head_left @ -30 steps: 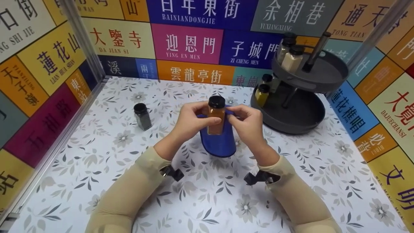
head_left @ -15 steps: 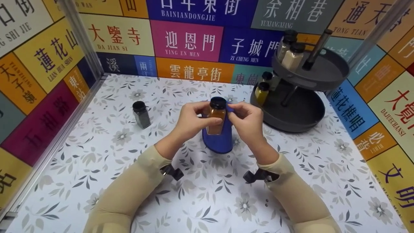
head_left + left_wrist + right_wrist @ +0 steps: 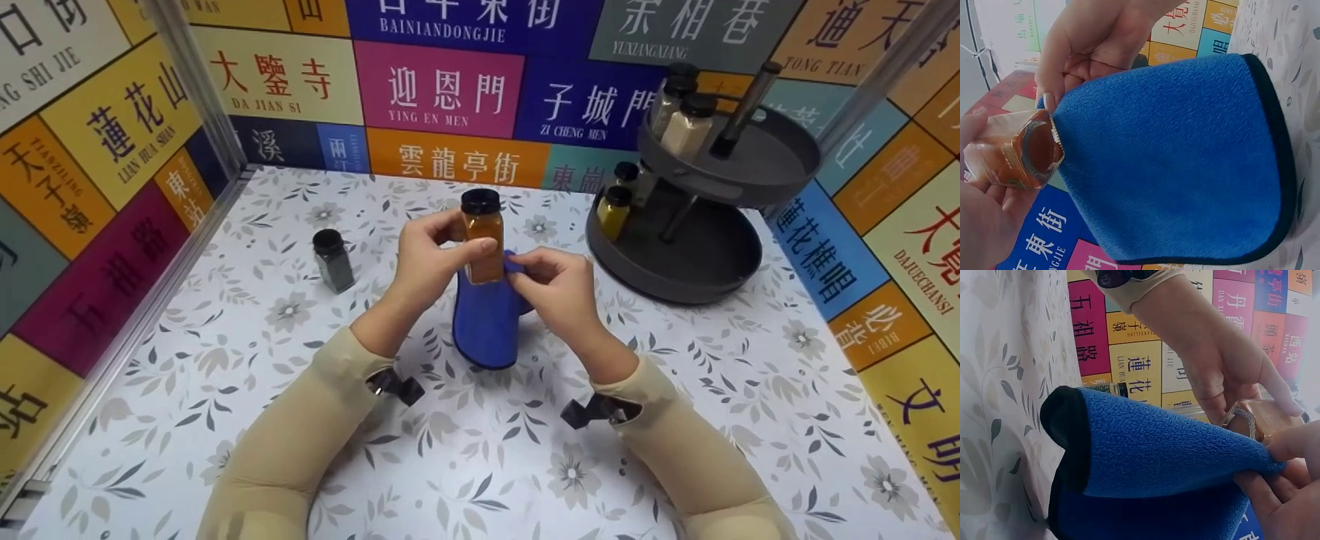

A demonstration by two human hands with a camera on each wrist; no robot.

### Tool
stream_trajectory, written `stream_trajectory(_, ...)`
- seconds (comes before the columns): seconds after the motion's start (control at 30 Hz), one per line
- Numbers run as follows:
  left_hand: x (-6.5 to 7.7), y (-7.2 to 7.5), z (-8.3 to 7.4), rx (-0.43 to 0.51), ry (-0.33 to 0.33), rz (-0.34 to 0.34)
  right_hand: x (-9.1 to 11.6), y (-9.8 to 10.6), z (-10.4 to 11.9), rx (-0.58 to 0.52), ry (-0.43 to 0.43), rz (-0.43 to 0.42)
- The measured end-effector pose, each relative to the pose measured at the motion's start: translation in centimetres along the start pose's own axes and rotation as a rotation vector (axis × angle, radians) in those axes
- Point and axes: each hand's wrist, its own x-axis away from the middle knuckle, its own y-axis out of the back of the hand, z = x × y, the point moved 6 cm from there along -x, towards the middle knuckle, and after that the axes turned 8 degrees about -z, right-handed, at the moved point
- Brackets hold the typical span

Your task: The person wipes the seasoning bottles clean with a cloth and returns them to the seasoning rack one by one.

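Observation:
In the head view my left hand (image 3: pixel 427 255) grips an upright glass spice jar (image 3: pixel 486 223) with a black lid and orange-brown contents, the thumb across its front. My right hand (image 3: pixel 559 286) pinches the gathered top of a blue cloth (image 3: pixel 487 326) just right of the jar. The cloth hangs down below the jar. Seen from the left wrist, the jar's base (image 3: pixel 1041 147) lies against the cloth's upper edge (image 3: pixel 1162 163). The right wrist view shows the cloth (image 3: pixel 1151 450) folded over, with dark edging, its corner between my right thumb and fingers (image 3: pixel 1266 495).
A dark-filled jar (image 3: pixel 334 266) with a black lid stands on the floral tabletop (image 3: pixel 247 360) to the left. At the back right is a two-tier black rack (image 3: pixel 675 292); several jars stand on its tiers, including a yellow one (image 3: pixel 613 217). Printed panels wall the table.
The jar has risen and shifted left with my left hand. My right hand has moved slightly left with the cloth, whose hanging part now shows more below the jar.

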Motion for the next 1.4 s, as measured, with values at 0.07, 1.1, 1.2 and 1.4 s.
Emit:
stream_trajectory(0.07,-0.1,-0.1,0.0,-0.01,0.0,-0.014,0.0,0.2,0.3,0.001,0.003,-0.009)
stream_trajectory(1.1,0.2,-0.5,1.5,0.002,0.0,-0.048,0.4,0.2,0.2,0.031,0.153,-0.034)
stream_trajectory(1.2,0.1,-0.2,1.6,-0.004,0.001,-0.077,0.0,0.1,-0.5,0.056,0.087,-0.005)
stream_trajectory(1.4,-0.2,-0.3,2.0,-0.021,0.006,-0.073,-1.4,1.2,-1.1,-0.027,-0.087,0.007)
